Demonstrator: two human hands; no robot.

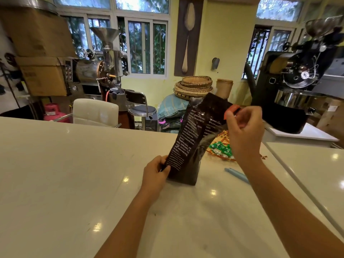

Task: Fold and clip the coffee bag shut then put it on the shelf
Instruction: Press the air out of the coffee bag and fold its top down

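Coffee bag [193, 138] tilted on white table [74, 164], left hand [156, 174] fingers clamped on its lower edge, right hand [243, 131] fingers pinching orange clip [231, 110] at its top

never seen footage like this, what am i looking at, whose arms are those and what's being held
There is no robot here. The single picture comes from a wide-angle camera worn on a person's head, looking forward and down, so the two bare arms reaching in from the bottom are that person's own.

The left hand grips the lower edge of a tall dark coffee bag, which leans to the right with its base on the pale countertop. The right hand is up at the bag's top corner, pinching an orange clip there; whether the clip already bites the bag cannot be told.

Also on the countertop, behind the bag, lie some green-wrapped packets, and to the right a light blue stick-shaped object.

In the room beyond stand coffee roasting machines, cardboard boxes and stacked woven trays.
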